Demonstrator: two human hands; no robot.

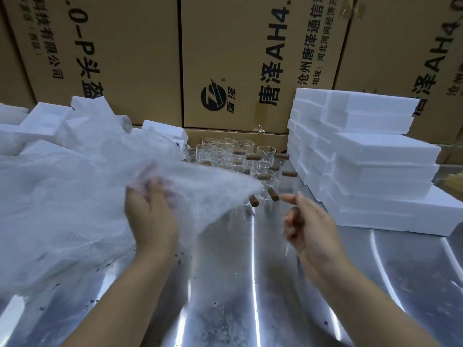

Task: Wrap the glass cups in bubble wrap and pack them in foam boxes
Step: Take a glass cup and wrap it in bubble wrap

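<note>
Layout | on shiny steel table [225,284]: clear bubble wrap [62,201] heaped at left, clear glass cups with brown wooden handles [226,150] clustered at centre back, white foam boxes [380,169] stacked at right | brown cardboard cartons [130,58] stood behind all.

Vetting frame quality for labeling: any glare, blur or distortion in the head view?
Head view: streaky glare on the steel table; motion blur on the bubble wrap and right hand; wide-angle bending of the cartons and foam boxes; glass cups fairly sharp.
</note>
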